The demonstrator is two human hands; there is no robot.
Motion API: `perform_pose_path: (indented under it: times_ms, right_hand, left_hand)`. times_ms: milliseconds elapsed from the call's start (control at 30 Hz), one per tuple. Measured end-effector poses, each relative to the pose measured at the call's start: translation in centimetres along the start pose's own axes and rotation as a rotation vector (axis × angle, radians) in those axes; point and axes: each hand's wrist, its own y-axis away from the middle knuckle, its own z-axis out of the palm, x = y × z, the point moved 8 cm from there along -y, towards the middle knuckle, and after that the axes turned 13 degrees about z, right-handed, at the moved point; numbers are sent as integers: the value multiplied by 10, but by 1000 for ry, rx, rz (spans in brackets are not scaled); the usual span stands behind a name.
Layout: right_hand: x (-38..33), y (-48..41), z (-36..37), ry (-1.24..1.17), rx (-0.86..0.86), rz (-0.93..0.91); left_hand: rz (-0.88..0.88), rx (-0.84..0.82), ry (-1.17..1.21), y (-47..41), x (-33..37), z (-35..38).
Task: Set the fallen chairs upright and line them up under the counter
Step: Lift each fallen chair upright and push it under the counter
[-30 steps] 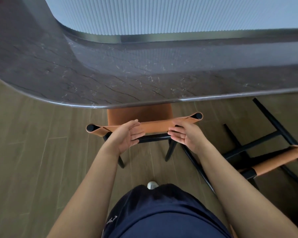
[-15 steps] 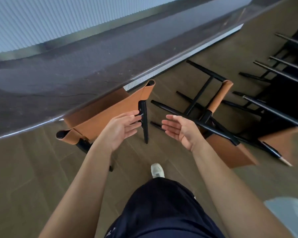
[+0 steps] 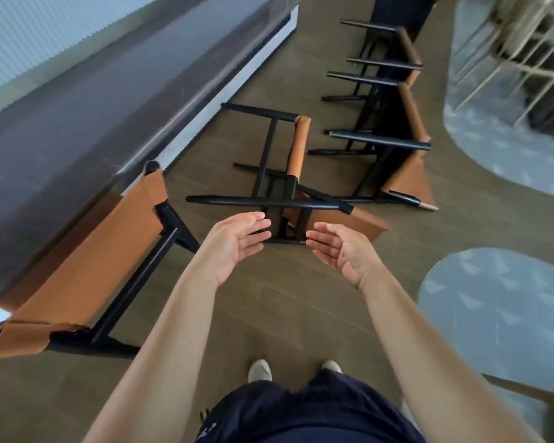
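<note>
Hands — left hand (image 3: 237,243) and right hand (image 3: 339,247) — both spread, empty, near the fallen chair (image 3: 279,174).

One tan-leather chair with a black metal frame (image 3: 77,276) stands upright at near left, tucked under the dark stone counter (image 3: 77,129). Three matching chairs lie tipped over: the middle fallen chair (image 3: 296,148), the farther fallen chair (image 3: 408,177) to its right, and the farthest fallen chair (image 3: 408,49) beyond.
</note>
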Motion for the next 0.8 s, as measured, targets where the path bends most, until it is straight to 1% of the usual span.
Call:
perform_pose_path:
  times_ms: [167,500,800]
  right_hand:
    - [-20,6,-68,-91,30,-31]
    - [-74,0,-210,-145,50,-40]
    - [-102,-10,-295,-209,96,-27]
  left_hand:
    - [-26,-69,-10,-24,-13,76]
    - [-71,-99,-32,-65,-56,215]
    - [-135,-57,-96,-99,-98,293]
